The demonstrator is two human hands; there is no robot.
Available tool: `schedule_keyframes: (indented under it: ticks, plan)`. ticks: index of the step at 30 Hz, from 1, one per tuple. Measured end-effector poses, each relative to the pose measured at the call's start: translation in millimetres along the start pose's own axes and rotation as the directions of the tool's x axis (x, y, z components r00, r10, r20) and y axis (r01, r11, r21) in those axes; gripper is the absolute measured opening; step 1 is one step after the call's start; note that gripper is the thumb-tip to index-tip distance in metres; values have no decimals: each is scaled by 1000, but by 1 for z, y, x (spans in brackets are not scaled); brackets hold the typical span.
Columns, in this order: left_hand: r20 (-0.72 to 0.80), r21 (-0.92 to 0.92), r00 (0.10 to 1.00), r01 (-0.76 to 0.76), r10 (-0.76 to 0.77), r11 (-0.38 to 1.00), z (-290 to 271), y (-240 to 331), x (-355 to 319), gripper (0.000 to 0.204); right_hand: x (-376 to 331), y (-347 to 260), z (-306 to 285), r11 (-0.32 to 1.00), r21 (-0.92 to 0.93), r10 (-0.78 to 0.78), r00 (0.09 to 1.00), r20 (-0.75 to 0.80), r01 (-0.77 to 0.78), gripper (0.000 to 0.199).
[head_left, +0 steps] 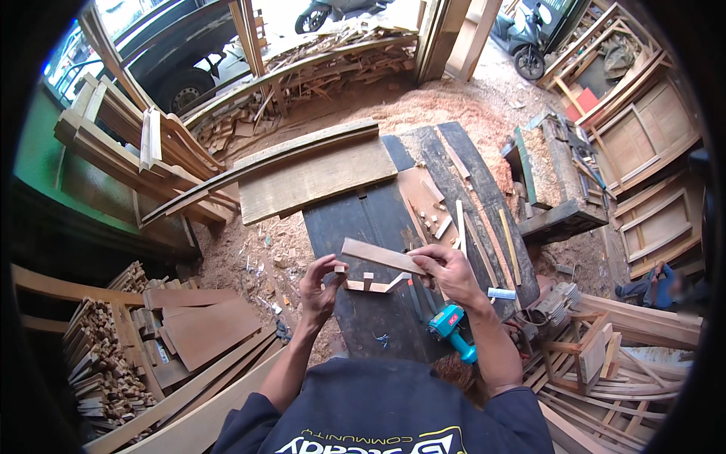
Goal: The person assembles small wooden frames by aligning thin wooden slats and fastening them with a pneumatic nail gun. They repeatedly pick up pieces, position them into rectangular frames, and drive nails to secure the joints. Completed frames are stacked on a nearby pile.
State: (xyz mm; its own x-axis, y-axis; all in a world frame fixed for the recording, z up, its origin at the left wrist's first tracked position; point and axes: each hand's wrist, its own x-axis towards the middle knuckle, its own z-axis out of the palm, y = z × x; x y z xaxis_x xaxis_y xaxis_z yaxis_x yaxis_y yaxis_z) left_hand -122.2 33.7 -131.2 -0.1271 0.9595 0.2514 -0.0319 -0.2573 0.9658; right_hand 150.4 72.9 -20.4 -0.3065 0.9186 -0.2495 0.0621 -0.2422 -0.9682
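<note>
My right hand (450, 274) grips one end of a flat wooden strip (378, 256), tilted over the black workbench (344, 227). My left hand (321, 289) is closed in a pinch at the left end of a narrow wooden piece with short blocks (368, 286) standing up from it. Whether that piece rests on the bench or hangs just above it, I cannot tell. The strip passes above the piece, apart from it. Close by my right forearm lies a teal power tool (451, 333), with a small white tube-like item (501, 293) further right.
A wide board (318, 178) lies across the far side of the bench. Thin sticks and offcuts (435, 216) cover its right part. Stacked wood (106, 363) stands at left, curved frame parts (605, 378) at right. A sawdust-covered machine (544, 166) stands beyond the bench.
</note>
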Motion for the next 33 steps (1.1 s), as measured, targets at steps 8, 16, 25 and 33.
schedule_keyframes:
  ticks: [8, 16, 25, 33]
  plan:
    - [126, 131, 990, 41, -57, 991, -15, 12, 6, 55, 5, 3, 30, 926, -369, -89, 996, -13, 78, 23]
    - [200, 192, 980, -37, -2, 981, -20, 26, 11, 63, -4, 1, 28, 921, -390, -46, 996, -70, 15, 23]
    - [165, 240, 978, -169, 131, 956, -9, 16, 17, 43, -13, 18, 26, 976, -215, -40, 995, -86, 20, 29]
    - [193, 149, 980, -67, 37, 987, -10, 13, 15, 42, -31, 60, 40, 841, -449, -418, 889, -188, 301, 43]
